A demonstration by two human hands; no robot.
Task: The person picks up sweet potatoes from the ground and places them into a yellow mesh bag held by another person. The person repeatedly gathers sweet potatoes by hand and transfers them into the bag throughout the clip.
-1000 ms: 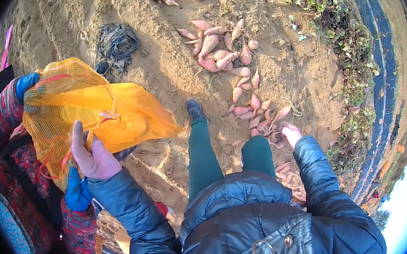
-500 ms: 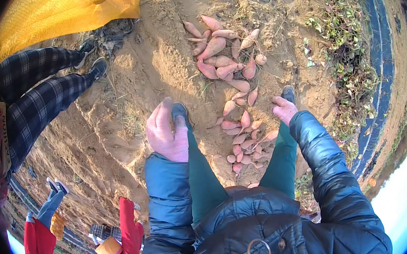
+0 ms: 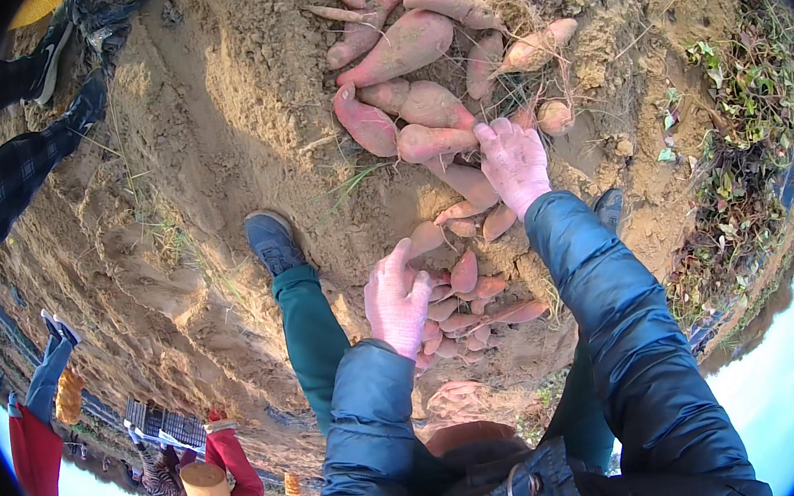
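Note:
Both my hands wear pale pink gloves. My left hand [image 3: 398, 302] hovers beside the nearer pile of small sweet potatoes [image 3: 463, 272], thumb apart from the fingers, holding nothing. Farther out, my right hand [image 3: 515, 164] bends over the near edge of a pile of larger sweet potatoes [image 3: 404, 48]. Its fingers curl down over a sweet potato [image 3: 525, 116] that they mostly hide. The thumb side touches the tip of another pinkish sweet potato [image 3: 437, 141]. Roots and dirt cling to several of them.
My shoes [image 3: 273, 241] stand either side of the small pile on sandy soil [image 3: 202, 172]. Leafy vines [image 3: 743, 150] run along the right. At the left edge are another person's plaid trouser legs [image 3: 13, 184]. People in red [image 3: 232, 473] are farther off.
I have bent lower, so the sweet potatoes look closer. My right hand has reached forward onto the larger pile; my left has moved in beside the small pile.

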